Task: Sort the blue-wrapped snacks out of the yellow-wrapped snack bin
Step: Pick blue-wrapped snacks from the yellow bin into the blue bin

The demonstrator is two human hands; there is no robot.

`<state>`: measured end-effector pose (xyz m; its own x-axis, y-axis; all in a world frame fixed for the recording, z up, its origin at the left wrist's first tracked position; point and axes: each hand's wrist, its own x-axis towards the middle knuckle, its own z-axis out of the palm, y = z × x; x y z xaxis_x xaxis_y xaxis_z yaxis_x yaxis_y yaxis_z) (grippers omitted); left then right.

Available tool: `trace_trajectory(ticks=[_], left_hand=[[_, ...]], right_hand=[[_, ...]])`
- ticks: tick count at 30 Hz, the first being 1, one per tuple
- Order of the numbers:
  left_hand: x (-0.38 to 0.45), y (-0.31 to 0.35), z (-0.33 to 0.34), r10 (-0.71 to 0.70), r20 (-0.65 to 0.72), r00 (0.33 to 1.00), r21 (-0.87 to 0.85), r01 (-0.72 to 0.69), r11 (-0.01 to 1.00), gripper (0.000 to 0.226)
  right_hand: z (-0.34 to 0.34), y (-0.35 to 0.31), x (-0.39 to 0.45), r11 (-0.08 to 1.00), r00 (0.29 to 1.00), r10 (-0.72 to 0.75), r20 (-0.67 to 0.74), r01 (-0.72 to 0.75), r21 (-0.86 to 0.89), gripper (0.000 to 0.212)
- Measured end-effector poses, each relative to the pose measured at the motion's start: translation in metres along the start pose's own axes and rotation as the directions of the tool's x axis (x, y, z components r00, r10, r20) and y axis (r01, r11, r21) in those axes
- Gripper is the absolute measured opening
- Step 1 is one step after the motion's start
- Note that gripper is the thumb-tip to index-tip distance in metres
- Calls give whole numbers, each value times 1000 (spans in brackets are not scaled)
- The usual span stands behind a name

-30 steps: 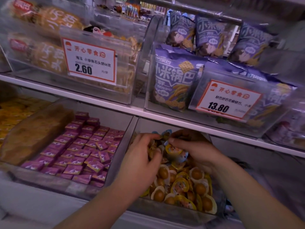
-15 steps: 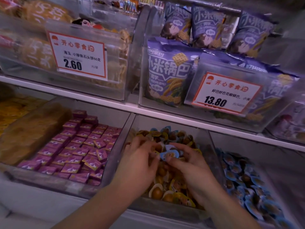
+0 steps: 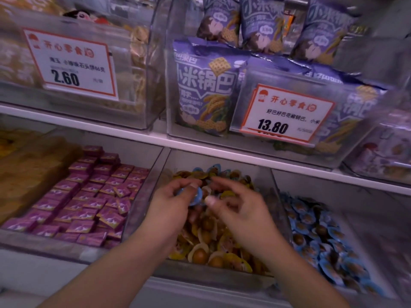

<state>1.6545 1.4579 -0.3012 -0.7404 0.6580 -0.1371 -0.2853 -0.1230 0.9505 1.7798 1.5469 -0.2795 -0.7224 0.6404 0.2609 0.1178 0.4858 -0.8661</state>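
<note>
Lining the shop shelf [image 3: 222, 150], clear bins hold snacks; centre frame, left hand [image 3: 171, 203] pinches a blue-wrapped snack [image 3: 196, 196], right hand [image 3: 238, 210] fingers loosely spread.

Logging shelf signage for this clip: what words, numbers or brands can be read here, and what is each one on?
"开心零食", "2.60": left price card on the upper left clear bin; its small product line is too blurred to read.
"开心零食", "13.80": right price card on the purple-bag bin; its product line is only partly legible.
"小米锅巴": front purple bag.
Pink packets, yellow-wrapped snacks, blue-wrapped snacks: print too small.
</note>
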Motion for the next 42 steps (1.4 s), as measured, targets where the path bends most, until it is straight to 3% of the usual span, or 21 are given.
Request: trace_trajectory(ticks=[2, 5, 6, 8, 10, 12, 14, 19, 21, 23, 25, 27, 30, 33, 35, 38, 40, 42], left_hand=[[3, 3, -4, 5, 13, 1000, -8, -5, 1000, 17], [1, 3, -9, 118, 50, 992, 215, -126, 969, 21], [0, 3, -10, 218, 79, 973, 363, -232, 902, 21], [-3, 2, -14, 396, 199, 896, 610, -430, 665, 23], [-3, 0, -17, 463, 306, 832, 717, -521, 463, 28], [-3, -4, -18, 463, 367, 807, 766, -545, 342, 33], [-1, -5, -16, 423, 424, 800, 801, -550, 237, 35], [17, 2, -5, 188, 454, 871, 877, -474, 79, 45], [19, 2, 1, 139, 451, 882, 886, -461, 53, 42], [21, 1, 4, 144, 450, 881, 881, -465, 87, 35], [23, 2, 2, 199, 444, 874, 854, -480, 202, 28], [25, 6, -3, 294, 385, 875, 802, -474, 363, 20], [22, 7, -7, 372, 271, 888, 695, -448, 563, 14], [19, 9, -5, 342, 161, 926, 469, -376, 799, 5], [14, 12, -4, 241, 101, 965, 274, -260, 926, 7], [2, 13, -5, 150, 71, 986, 178, -160, 971, 6], [-6, 9, -4, 233, 54, 971, 213, -239, 947, 5], [-17, 7, 1, 371, 77, 926, 265, -377, 887, 4]], right_hand=[[-14, 5, 11, 984, 996, 25, -91, -41, -175, 26], [-29, 15, 48, 791, 999, 42, -24, -48, -610, 24], [-32, 18, 64, 724, 996, 88, 29, -44, -688, 28], [-31, 24, 94, 679, 969, 200, 144, -31, -733, 44], [-23, 30, 117, 668, 915, 253, 315, 70, -741, 57], [-10, 40, 132, 607, 839, 276, 469, 225, -762, 69], [1, 52, 137, 580, 810, 280, 515, 284, -764, 70], [-4, 74, 146, 570, 856, 333, 396, 152, -808, 36], [-14, 77, 146, 639, 875, 343, 343, 51, -767, 30], [-23, 78, 143, 783, 891, 342, 298, -95, -615, 16], [-29, 73, 136, 886, 893, 376, 248, -268, -377, 10], [-31, 64, 128, 894, 868, 442, 228, -404, -192, 14], [-28, 53, 113, 894, 858, 441, 265, -445, -47, 12], [-24, 35, 93, 876, 883, 404, 238, -449, 176, 16], [-27, 20, 78, 838, 897, 401, 186, -441, 320, 20], [-33, 3, 53, 819, 909, 410, 73, -402, 410, 25], [-29, -3, 30, 759, 872, 489, 40, -447, 473, 29], [-14, -12, 3, 607, 826, 534, 179, -522, 600, 38]])
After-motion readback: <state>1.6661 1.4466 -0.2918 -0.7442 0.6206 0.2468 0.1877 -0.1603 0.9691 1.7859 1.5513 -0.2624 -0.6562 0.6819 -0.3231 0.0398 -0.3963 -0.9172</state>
